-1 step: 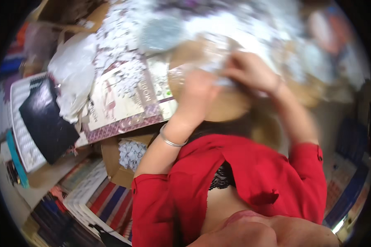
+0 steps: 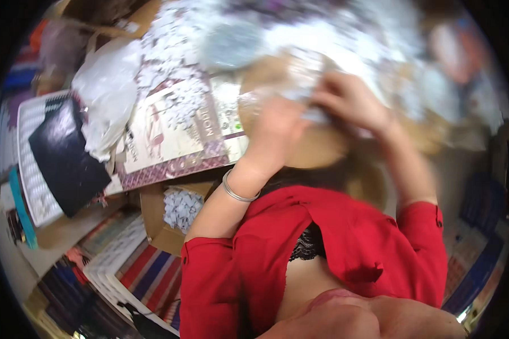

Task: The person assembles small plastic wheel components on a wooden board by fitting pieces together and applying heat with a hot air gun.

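Note:
My left hand [image 2: 277,133], with silver bangles [image 2: 236,189] at its wrist, and my right hand [image 2: 348,99] are close together over a round brown cardboard-like piece [image 2: 319,146]. The fingers of both are curled and blurred. Between them shows a pale, small thing [image 2: 300,93] that I cannot make out. Just beyond, clear shiny wrapping lies on the brown piece. To the far left of the hands is a round, blue-grey, clear-looking dish or bag [image 2: 232,45]. Many small white pieces [image 2: 175,53] are heaped across the table.
A printed cardboard sheet [image 2: 169,135] lies along the table's front edge, a crumpled white plastic bag [image 2: 104,93] beside it. At left stands a white basket [image 2: 34,181] with a black sheet [image 2: 68,161] over it. Below the table, an open box [image 2: 155,223] holds folded pale pieces [image 2: 182,209].
The whole view has shifted slightly, so the table things sit a little farther right. Both hands stay together over the brown piece, with little visible movement.

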`<state>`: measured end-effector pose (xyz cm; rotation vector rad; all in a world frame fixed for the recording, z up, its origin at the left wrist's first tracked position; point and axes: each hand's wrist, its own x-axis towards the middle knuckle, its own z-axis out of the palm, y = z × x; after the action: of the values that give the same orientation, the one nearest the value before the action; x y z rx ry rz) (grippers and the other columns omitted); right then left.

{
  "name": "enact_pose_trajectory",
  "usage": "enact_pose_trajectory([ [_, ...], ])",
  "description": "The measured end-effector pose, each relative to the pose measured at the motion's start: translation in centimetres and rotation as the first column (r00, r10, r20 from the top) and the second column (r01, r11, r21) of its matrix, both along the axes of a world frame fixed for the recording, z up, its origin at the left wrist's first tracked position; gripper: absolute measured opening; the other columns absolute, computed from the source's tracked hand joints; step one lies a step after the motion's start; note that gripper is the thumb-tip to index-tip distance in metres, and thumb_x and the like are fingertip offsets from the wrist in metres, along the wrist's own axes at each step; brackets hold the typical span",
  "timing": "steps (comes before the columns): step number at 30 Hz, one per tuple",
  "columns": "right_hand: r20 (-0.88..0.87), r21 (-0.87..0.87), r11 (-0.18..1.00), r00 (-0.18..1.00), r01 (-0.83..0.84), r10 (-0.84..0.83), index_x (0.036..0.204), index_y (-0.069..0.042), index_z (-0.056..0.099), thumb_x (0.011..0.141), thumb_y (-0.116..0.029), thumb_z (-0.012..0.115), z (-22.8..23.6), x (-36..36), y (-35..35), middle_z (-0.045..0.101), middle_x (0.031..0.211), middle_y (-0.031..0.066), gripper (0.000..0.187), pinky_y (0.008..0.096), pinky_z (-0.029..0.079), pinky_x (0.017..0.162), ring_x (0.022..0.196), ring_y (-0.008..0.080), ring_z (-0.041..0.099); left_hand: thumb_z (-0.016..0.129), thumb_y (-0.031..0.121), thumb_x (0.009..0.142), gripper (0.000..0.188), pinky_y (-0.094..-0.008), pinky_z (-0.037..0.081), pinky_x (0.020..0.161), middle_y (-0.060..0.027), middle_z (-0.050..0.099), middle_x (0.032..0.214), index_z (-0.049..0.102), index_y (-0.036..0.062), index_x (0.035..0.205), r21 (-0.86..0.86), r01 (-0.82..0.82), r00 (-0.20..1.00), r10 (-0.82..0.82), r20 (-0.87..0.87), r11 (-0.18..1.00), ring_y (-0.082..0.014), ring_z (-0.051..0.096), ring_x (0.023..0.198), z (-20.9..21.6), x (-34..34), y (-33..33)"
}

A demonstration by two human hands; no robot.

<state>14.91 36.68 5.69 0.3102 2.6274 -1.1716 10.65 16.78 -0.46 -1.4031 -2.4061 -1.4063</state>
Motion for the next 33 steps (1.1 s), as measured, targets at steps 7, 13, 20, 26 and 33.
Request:
enact_pose_trajectory([
  [7,-0.455,0.338,0.904,0.795,-0.263,0.401,0.094,-0.001,0.062,0.086,-0.009,0.059,-2.9,-6.3,-9.0,0.068,0.082,0.0194,0.012,0.047,0.054,0.074,0.083,0.0377,0.067,0.066,0.002,0.085,0.012,-0.0349,0.049,0.07,-0.0109,0.062,0.087,0.07,0.0028,0.097,-0.068,-0.532,0.833,0.506,-0.224,0.844,-0.025,0.061,0.078,2.5,-6.0,-7.7],
  [13,-0.395,0.42,0.884,0.835,-0.206,0.382,0.089,0.0,0.063,0.086,-0.007,0.054,-4.4,-10.1,-13.6,0.069,0.078,0.0197,0.011,0.0434,0.056,0.066,0.077,0.0349,0.07,0.068,0.003,0.08,0.008,-0.0427,0.047,0.075,-0.0131,0.061,0.081,0.07,0.0024,0.087,-0.059,-0.583,0.812,0.584,0.008,0.811,-0.0332,0.058,0.082,2.1,-7.5,-9.4],
  [20,-0.561,0.093,0.985,0.809,-0.147,0.174,0.086,-0.002,0.066,0.08,-0.008,0.068,-0.8,-4.0,-7.2,0.068,0.087,0.0137,0.009,0.0385,0.054,0.067,0.071,0.0307,0.066,0.072,0.007,0.08,0.01,-0.0357,0.049,0.069,-0.0106,0.062,0.082,0.074,0.0045,0.088,-0.143,-0.428,0.887,0.385,-0.255,0.892,-0.027,0.06,0.075,2.2,-10.7,-9.0],
  [26,0.002,-0.536,0.784,0.929,0.314,-0.371,0.077,-0.002,0.053,0.087,-0.004,0.063,-0.2,-2.2,-2.4,0.065,0.092,0.0058,0.015,0.0239,0.056,0.062,0.07,0.0079,0.06,0.072,0.006,0.078,0.01,-0.0392,0.048,0.074,-0.0117,0.062,0.082,0.073,0.0025,0.087,-0.117,-0.515,0.857,0.511,-0.069,0.849,-0.0305,0.06,0.08,2.0,-11.5,-9.1],
  [33,-0.048,-0.413,0.873,0.951,0.26,-0.306,0.101,0.002,0.064,0.093,-0.005,0.064,-1.1,-1.3,-0.6,0.067,0.084,0.003,0.011,0.0223,0.054,0.066,0.073,0.0076,0.061,0.065,0.004,0.086,0.006,-0.0379,0.049,0.073,-0.0146,0.061,0.085,0.063,0.0004,0.09,-0.107,-0.45,0.886,0.428,-0.18,0.887,-0.0319,0.06,0.082,2.4,-10.8,-8.9],
])
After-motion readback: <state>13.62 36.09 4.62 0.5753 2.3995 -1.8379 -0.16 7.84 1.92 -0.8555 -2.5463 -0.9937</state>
